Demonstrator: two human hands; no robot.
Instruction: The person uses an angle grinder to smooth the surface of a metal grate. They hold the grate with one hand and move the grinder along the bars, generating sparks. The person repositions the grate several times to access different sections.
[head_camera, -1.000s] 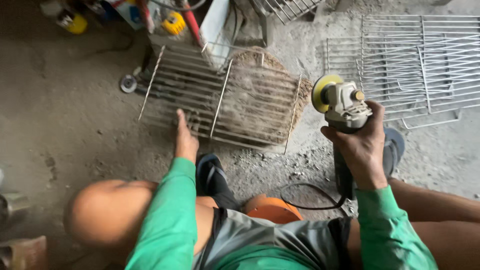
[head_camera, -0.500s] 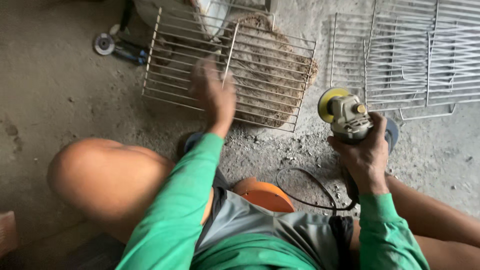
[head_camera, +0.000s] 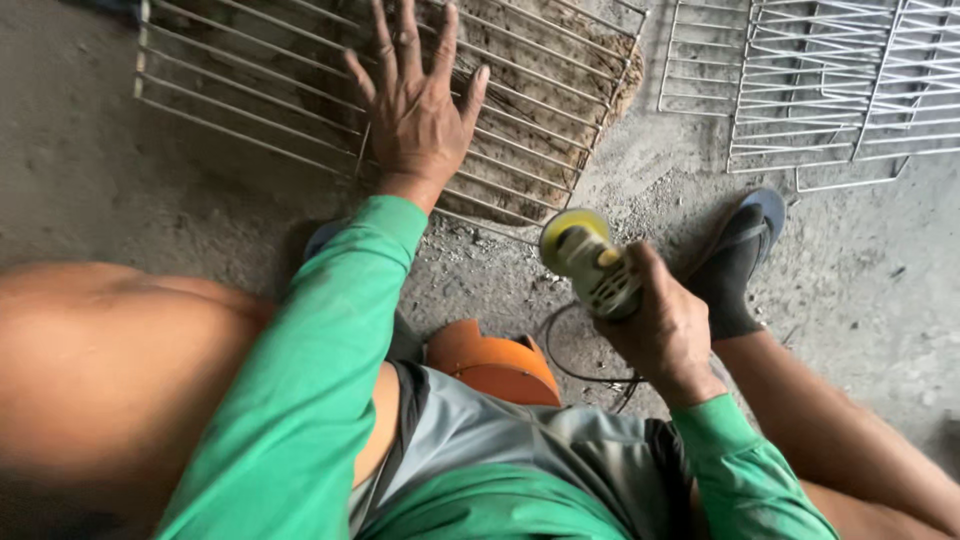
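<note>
left hand lies flat, fingers spread, on the wire rack at upper centre. right hand grips the angle grinder, centre right.

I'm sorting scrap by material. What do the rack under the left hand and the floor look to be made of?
The wire rack under the left hand looks like welded steel rod, dull grey with brownish, rust-like patches; any coating cannot be told. The floor looks like bare concrete: grey, rough, gritty with loose crumbs.
</note>
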